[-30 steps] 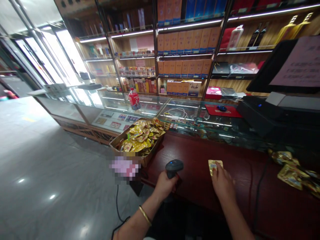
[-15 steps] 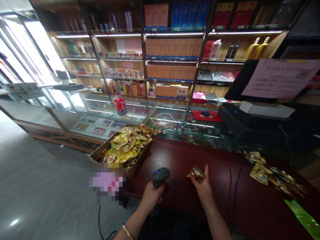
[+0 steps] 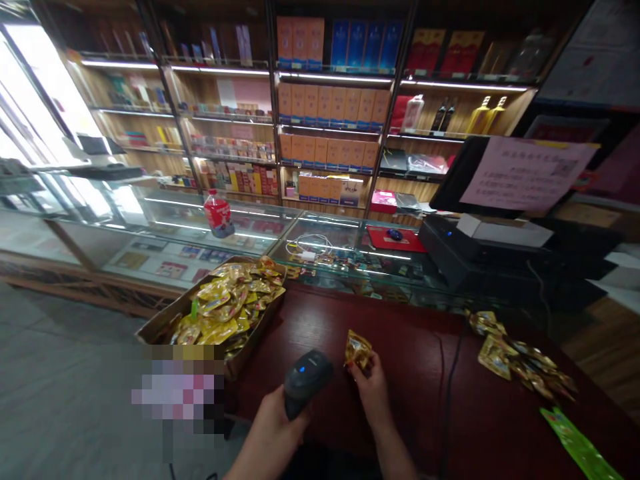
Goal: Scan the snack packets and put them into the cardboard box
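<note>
Several lines of print (image 3: 523,175), too blurred to read, run across the pink sheet (image 3: 477,192) on the monitor (image 3: 457,170). Gold packets (image 3: 220,303) heap the cardboard box (image 3: 247,351); the left hand's grip (image 3: 275,430) wraps a dark scanner (image 3: 313,377), while the right hand's grip (image 3: 369,380) pinches a single packet (image 3: 357,349) above the bench (image 3: 310,320).

A pixelated patch (image 3: 175,390) swallows the near end of the carton (image 3: 247,350)! Print on the pink sheet (image 3: 525,173) blurs past reading. Left grip (image 3: 275,427) covers the handle of the scanner (image 3: 307,377), right grip (image 3: 370,380) masks part of the gold packet (image 3: 357,347), green packet (image 3: 577,440) runs off the bottom.
</note>
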A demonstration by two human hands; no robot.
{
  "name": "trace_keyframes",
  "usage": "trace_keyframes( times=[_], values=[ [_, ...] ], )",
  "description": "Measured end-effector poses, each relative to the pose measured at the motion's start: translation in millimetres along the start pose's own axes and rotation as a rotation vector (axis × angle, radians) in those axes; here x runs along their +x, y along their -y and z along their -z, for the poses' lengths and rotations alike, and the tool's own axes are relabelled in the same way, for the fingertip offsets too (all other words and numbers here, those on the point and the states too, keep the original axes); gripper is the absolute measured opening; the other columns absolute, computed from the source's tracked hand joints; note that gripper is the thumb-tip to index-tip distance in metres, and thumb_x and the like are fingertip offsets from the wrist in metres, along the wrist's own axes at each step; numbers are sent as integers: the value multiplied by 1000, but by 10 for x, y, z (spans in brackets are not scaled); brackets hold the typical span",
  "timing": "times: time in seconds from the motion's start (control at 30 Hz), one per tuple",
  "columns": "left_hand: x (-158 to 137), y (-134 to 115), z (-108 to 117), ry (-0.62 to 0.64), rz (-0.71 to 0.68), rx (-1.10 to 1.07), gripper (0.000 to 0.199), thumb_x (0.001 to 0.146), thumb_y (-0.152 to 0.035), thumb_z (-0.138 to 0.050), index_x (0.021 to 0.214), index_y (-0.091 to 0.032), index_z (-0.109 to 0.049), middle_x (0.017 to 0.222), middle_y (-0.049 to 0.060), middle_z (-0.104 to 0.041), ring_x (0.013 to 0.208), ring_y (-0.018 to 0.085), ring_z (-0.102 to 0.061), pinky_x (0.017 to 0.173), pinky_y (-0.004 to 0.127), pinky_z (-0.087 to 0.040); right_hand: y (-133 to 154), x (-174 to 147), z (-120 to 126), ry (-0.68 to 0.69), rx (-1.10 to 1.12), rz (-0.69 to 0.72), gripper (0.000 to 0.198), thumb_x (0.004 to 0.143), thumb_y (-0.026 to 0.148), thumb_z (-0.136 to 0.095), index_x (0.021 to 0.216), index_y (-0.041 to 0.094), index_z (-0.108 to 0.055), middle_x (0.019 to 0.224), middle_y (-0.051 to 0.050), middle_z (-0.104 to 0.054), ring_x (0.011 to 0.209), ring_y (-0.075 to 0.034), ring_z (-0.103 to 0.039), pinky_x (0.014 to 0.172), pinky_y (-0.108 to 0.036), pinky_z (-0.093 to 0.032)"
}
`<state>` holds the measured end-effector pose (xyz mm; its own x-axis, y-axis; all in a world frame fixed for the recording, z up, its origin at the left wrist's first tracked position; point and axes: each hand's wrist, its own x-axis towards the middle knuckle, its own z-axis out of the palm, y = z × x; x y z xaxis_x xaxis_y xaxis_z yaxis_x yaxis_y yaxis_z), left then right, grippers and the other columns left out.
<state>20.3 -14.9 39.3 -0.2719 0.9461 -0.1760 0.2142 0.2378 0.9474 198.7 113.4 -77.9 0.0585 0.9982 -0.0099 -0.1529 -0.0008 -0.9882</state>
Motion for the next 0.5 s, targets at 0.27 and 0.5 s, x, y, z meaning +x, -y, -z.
trace_keyframes(
  times=[0.27,0.5],
  values=[
    [35,55,-72,19,-17,-39,5,71,-15,-56,75,-18,-59,47,-8,-52,43,10,-47,42,19,-36,71,2,-42,42,15,9,47,71,42,-77,108,22,-58,99,-6,-75,88,-26,-72,80,-37,-57],
    [281,330,-177,10,138,-239,10,66,-26,-62,71,-19,-57,40,-7,-54,30,9,-45,31,19,-35,28,22,-1,-32,80,-61,61,62,50,-83,109,22,-58,99,-7,-76,87,-26,-73,75,-36,-60]
  ],
)
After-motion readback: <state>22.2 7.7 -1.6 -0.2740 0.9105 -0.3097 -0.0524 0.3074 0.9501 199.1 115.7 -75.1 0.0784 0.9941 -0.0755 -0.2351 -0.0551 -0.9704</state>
